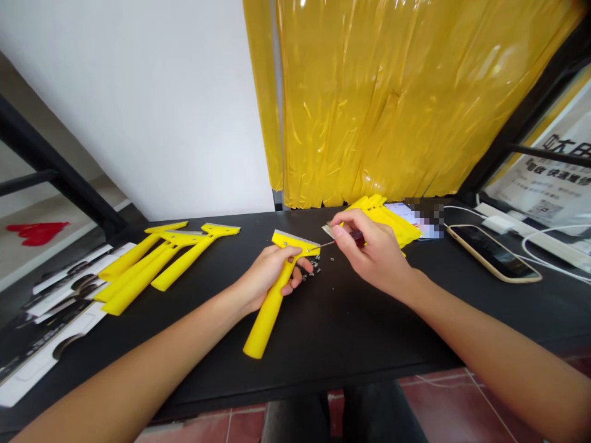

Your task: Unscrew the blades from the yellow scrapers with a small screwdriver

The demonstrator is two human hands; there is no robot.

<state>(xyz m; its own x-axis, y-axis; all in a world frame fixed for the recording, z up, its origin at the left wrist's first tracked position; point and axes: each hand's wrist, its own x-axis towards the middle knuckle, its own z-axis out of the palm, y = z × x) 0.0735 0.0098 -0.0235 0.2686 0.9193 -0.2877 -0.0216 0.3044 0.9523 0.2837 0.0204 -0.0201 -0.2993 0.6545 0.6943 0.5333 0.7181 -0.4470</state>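
Yellow plastic scraper with a flat metal blade (271, 314) is clamped in the left hand (270, 277), fingers wrapped round the handle just under the head, blade end up and angled toward the right hand (372, 249). Right hand is closed in a pinch on a small screwdriver with a dark red handle (356, 237); its thin metal shaft (327, 243) reaches the scraper head, exact contact hard to tell. Small dark screws (313, 269) lie scattered on the black bench (369, 344), just beside the left hand's fingers (295, 275). Stack of yellow scrapers (383, 215) sits just behind the right hand. Loose group of yellow scrapers (182, 261) lies well left of the left hand. Smartphone in a tan case (494, 253) lies on the bench, right of the right hand, with a white power strip (526, 237) behind it.
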